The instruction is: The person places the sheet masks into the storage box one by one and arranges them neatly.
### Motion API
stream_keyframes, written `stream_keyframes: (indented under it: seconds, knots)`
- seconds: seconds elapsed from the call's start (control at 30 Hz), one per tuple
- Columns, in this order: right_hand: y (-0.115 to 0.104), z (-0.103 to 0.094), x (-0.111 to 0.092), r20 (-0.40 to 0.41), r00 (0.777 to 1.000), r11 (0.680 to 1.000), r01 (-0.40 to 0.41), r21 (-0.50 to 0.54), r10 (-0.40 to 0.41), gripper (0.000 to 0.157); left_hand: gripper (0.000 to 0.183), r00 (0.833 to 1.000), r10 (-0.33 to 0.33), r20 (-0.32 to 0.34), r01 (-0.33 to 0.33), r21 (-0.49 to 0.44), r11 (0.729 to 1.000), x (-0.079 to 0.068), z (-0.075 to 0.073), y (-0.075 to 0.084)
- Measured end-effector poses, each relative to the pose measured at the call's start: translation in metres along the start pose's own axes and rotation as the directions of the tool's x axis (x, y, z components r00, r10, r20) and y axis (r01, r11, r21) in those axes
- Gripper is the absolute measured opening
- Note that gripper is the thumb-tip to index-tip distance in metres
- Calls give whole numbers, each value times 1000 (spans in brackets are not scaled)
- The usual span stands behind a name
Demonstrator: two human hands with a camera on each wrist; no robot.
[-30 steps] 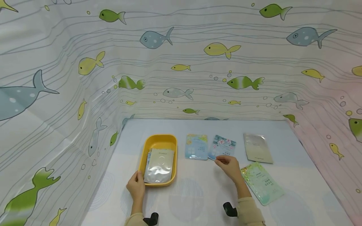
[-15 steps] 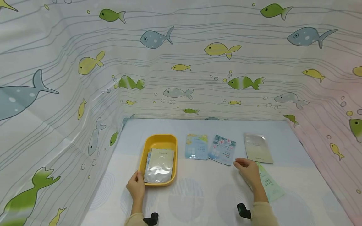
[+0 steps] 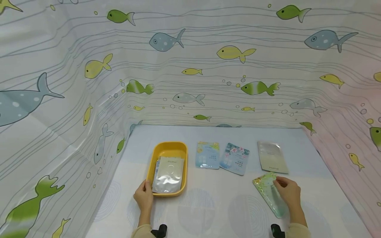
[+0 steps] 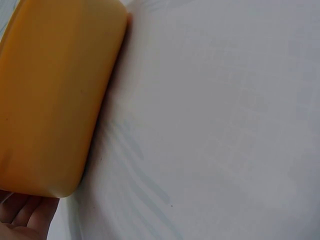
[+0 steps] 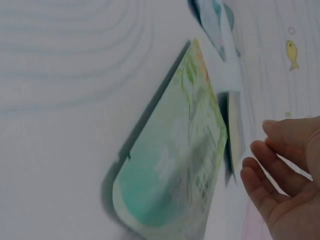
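Note:
A yellow plastic tray [image 3: 185, 172] stands on the left, its lower left corner pinched by my left hand [image 3: 144, 195]. In the left wrist view, the fingers [image 4: 37, 215] lie against the end of the yellow tray [image 4: 55, 100]. A silvery-beige sachet [image 3: 169, 174] lies in it on top of a bluish one, mostly hidden. My right hand [image 3: 288, 191] hovers over the upper right edge of a green floral sachet [image 3: 268, 191]. In the right wrist view its loosely bent fingers [image 5: 265, 165] are apart from the green sachet [image 5: 170, 145], with nothing between them.
Toward the back lie a light blue sachet [image 3: 207, 155], a darker blue floral sachet [image 3: 235, 158] and a beige one [image 3: 273, 157]. The white table [image 3: 214, 205] is bounded by fish-printed curtains [image 3: 166, 72] at the back and sides.
My right hand has moved away from the darker blue sachet, rightward to the green one. That blue sachet lies flat where it was. The left hand stays at the tray.

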State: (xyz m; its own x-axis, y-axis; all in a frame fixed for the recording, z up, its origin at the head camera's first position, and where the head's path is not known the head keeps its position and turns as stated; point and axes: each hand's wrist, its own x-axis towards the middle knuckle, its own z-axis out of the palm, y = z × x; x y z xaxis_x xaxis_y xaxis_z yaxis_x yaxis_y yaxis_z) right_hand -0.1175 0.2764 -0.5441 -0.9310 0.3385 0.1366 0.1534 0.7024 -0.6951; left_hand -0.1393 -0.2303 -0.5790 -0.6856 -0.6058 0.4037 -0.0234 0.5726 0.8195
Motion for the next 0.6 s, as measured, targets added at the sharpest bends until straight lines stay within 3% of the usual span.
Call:
stream_keyframes:
  seconds: [0.1,0.3,0.47,0.6]
  knots:
    - [10,-8,-1,-17,999,998,-34,-49,33,29,16,1000,4,-1,-4,-3,1000,1,0,0]
    - [24,-22,-3,47,987,985,-148,-84,153,36,16,1000,-3,7,3,-6,1000,2,1,1]
    - [40,-29,-2,137,960,967,-228,-114,243,47,17,1000,-9,16,9,-5,1000,1,0,0]
    - [52,-31,-2,228,934,955,-241,-172,276,58,17,1000,-10,14,10,-4,1000,0,0,0]
